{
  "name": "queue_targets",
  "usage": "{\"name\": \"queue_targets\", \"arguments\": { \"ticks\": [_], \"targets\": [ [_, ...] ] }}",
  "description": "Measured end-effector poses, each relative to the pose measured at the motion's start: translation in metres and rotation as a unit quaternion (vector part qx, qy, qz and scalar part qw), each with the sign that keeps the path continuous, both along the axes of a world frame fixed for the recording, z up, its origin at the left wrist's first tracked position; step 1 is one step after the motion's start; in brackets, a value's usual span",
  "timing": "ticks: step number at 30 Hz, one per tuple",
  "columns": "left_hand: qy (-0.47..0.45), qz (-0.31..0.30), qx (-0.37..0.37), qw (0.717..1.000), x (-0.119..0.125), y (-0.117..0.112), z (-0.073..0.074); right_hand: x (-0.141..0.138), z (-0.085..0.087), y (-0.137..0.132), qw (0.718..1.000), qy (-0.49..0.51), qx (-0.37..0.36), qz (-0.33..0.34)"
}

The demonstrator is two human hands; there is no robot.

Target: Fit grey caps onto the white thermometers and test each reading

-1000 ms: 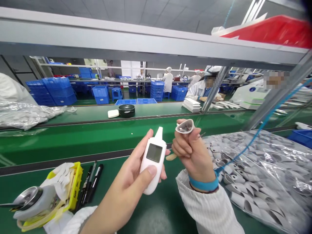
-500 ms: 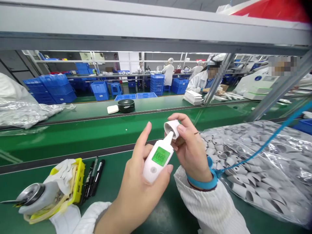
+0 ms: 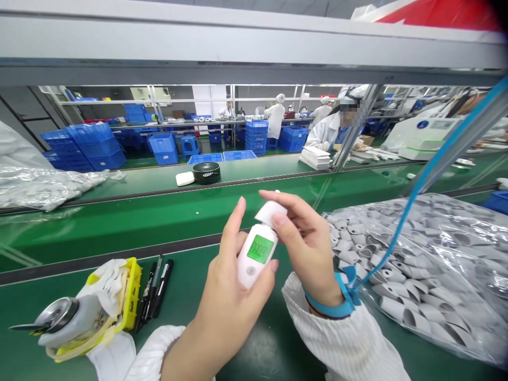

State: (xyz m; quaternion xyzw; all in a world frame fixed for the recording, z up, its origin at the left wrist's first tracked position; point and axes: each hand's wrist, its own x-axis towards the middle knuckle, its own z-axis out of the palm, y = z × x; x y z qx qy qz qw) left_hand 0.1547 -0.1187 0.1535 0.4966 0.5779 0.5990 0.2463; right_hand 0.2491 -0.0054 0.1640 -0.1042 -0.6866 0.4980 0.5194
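Observation:
My left hand point(image 3: 228, 296) grips a white handheld thermometer point(image 3: 256, 254) whose small screen glows green. My right hand point(image 3: 307, 246) pinches a white cap point(image 3: 270, 212) that sits over the thermometer's tip. A blue wrist strap point(image 3: 337, 301) circles my right wrist, and its blue cord point(image 3: 400, 227) runs up to the right. Both hands hover above the green bench point(image 3: 254, 338).
A clear bag of several white caps point(image 3: 416, 259) lies to the right. At left sit a yellow tray with cloths point(image 3: 121, 296), black pens point(image 3: 153, 288) and a metal-topped bottle point(image 3: 59, 320). A black fan point(image 3: 206, 172) stands on the conveyor. People in white work beyond.
The right hand brought the cap from apart onto the thermometer's tip and pressed it down. The screen went from dark to lit green.

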Motion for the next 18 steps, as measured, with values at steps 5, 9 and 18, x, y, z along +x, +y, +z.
{"name": "queue_targets", "arguments": {
  "ticks": [5,9,18],
  "targets": [
    [-0.008,-0.008,0.01,1.0,-0.002,0.002,0.001,-0.004,-0.005,-0.008,0.996,-0.007,0.07,-0.057],
    [0.005,0.018,-0.013,1.0,-0.007,0.006,0.002,-0.007,-0.008,-0.008,0.997,-0.008,0.06,-0.057],
    [0.176,0.129,-0.086,0.972,-0.009,0.01,0.005,-0.008,-0.007,-0.001,0.998,0.001,0.038,-0.059]
  ]
}}
